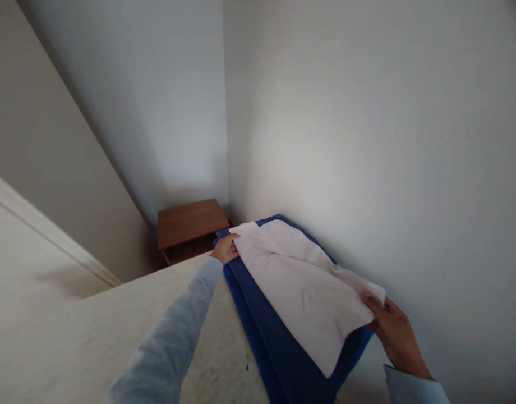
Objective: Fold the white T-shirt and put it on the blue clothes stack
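Note:
A pale pinkish-white cloth is stretched between my two hands, over a folded blue cloth. My left hand pinches the far left corner of the pale cloth, close to the blue cloth's far end. At the near right, my right hand grips another corner with the thumb on top, and that end is lifted. One loose corner of the pale cloth hangs toward me. Part of the blue cloth is covered by the pale one.
Both cloths are on a mottled cream mattress-like surface beside a bare wall on the right. Past its far edge, in the room's corner, stands a brown wooden side table with an open shelf. A pale panel rises at the left.

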The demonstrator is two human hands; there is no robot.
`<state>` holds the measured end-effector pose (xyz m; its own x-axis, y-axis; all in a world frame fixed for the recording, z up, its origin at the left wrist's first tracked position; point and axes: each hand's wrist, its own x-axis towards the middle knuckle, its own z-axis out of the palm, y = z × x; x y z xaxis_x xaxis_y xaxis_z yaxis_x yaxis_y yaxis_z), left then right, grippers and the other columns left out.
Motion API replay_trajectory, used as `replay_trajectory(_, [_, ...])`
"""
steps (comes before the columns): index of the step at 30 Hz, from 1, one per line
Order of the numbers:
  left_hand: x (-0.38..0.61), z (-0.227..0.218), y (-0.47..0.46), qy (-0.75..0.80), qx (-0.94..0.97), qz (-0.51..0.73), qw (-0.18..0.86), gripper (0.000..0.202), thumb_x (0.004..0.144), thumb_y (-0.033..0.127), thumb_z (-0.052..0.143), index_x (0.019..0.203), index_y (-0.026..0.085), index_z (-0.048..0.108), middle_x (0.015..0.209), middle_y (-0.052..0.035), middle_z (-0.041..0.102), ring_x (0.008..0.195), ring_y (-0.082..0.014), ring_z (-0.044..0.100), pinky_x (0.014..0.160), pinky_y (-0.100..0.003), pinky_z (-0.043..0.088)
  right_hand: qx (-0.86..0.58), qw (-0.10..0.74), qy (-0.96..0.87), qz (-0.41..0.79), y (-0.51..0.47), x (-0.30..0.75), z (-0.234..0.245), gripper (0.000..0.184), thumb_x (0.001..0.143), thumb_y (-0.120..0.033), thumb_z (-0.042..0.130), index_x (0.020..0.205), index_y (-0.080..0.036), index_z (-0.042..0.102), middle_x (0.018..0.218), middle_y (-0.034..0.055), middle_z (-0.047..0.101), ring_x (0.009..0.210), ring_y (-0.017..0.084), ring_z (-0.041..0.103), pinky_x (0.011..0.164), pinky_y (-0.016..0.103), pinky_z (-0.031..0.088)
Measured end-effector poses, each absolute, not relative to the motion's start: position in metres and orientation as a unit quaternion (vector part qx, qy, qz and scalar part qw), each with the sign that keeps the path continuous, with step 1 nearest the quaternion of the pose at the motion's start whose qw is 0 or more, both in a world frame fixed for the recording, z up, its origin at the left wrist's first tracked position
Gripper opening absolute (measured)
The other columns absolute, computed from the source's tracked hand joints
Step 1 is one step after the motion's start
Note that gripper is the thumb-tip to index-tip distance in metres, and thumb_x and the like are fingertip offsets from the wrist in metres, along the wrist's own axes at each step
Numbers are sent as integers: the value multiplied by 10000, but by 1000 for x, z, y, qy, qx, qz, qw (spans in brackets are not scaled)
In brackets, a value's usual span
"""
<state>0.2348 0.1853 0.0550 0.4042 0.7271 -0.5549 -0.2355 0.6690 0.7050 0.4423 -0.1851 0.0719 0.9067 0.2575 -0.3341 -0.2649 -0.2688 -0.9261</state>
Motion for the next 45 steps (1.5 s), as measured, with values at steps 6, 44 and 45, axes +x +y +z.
replay_trajectory(6, [201, 64, 106, 476, 244, 385, 752, 123, 862, 43, 576, 848, 164, 594, 773, -41, 687, 725, -114, 686, 739, -201, 549, -580, 725, 38, 370, -195, 429, 32, 595, 696, -541, 805, 1191, -241, 668, 1070, 56, 783, 984, 273, 735, 819, 392, 637])
replay_trajectory(44, [168, 17, -161, 488, 355, 247, 758, 685, 387, 650, 913, 686, 179, 514, 535, 15, 575, 568, -200, 686, 494, -249, 508, -441, 786, 84, 424, -208, 439, 11, 204, 828, -143, 644, 1000, -224, 718, 901, -16, 804, 836, 149, 756, 753, 247, 652])
replay_trajectory(45, [168, 19, -161, 483, 356, 246, 761, 664, 415, 628, 917, 693, 179, 515, 550, 11, 586, 577, -198, 689, 502, -248, 509, -461, 777, 69, 424, -206, 449, 14, 214, 808, -129, 669, 991, -228, 722, 886, -22, 802, 825, 148, 754, 751, 236, 648])
